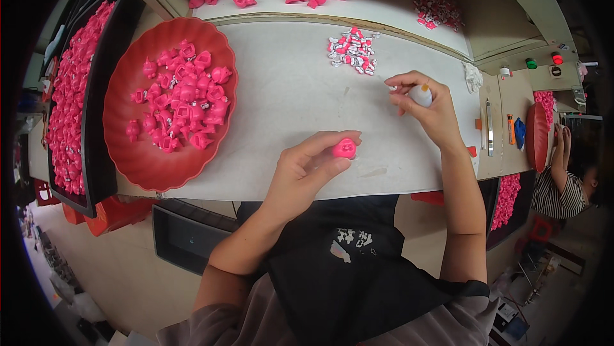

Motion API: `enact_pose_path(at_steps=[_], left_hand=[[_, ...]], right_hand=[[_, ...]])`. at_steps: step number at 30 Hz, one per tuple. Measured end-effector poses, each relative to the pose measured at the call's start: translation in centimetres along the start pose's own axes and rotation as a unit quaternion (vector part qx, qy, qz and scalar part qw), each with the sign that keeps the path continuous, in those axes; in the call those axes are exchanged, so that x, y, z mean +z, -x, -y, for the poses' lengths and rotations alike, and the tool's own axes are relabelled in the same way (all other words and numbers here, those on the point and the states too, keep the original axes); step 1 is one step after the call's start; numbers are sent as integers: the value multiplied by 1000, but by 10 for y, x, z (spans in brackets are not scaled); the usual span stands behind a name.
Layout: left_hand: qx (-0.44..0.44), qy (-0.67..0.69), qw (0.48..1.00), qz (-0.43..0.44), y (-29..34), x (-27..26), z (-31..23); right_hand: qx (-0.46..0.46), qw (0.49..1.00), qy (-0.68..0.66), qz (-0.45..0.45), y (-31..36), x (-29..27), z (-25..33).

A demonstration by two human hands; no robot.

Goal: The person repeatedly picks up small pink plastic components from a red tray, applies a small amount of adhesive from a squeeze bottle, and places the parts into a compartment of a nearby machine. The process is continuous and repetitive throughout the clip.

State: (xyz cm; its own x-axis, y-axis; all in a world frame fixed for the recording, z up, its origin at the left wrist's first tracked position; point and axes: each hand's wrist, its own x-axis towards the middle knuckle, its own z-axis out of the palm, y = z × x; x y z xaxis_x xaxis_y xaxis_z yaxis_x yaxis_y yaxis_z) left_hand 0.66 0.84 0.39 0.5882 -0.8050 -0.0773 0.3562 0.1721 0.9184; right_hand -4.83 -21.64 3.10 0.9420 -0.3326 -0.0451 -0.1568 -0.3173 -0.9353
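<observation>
At far left, a black tray (96, 135) carries densely heaped pink parts (73, 103). Beside it, a red bowl (121, 154) with a scalloped rim holds a looser group of pink figures (185, 100), some showing square openings. Near the middle of the pale surface (275, 84), the left hand (300, 170) has its thumb and forefinger curved around a pink piece (345, 148), parted only by its width; the piece is held just above the front part of the surface, marked side up. It is probably light, stiff and smooth, apt to turn if pinched off-centre; the rounded sides seem the best hold, leaving the marked side uncovered. Farther back lies a pile (354, 52) of small white and pink bits. To its right, the right hand (432, 109) is raised with its fingers closed around a white bottle (421, 96) with a yellowish tip, while thumb and forefinger come nearly together on a small white bit (393, 87). The bottle is probably light and yielding, best held around its body; the bit, likely easily dropped, suits an edge pinch. At far right, a co-worker (559, 192) in a striped top sits near another red bowl (538, 135).
</observation>
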Motion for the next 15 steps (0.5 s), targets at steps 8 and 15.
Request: enact_pose_path(at_steps=[8, 15], left_hand=[[1, -5, 1000, 3, 1, 15, 5], [67, -130, 989, -13, 1, 28, 8]], right_hand=[[-90, 991, -102, -7, 43, 13, 5], [-149, 985, -85, -6, 65, 23, 14]])
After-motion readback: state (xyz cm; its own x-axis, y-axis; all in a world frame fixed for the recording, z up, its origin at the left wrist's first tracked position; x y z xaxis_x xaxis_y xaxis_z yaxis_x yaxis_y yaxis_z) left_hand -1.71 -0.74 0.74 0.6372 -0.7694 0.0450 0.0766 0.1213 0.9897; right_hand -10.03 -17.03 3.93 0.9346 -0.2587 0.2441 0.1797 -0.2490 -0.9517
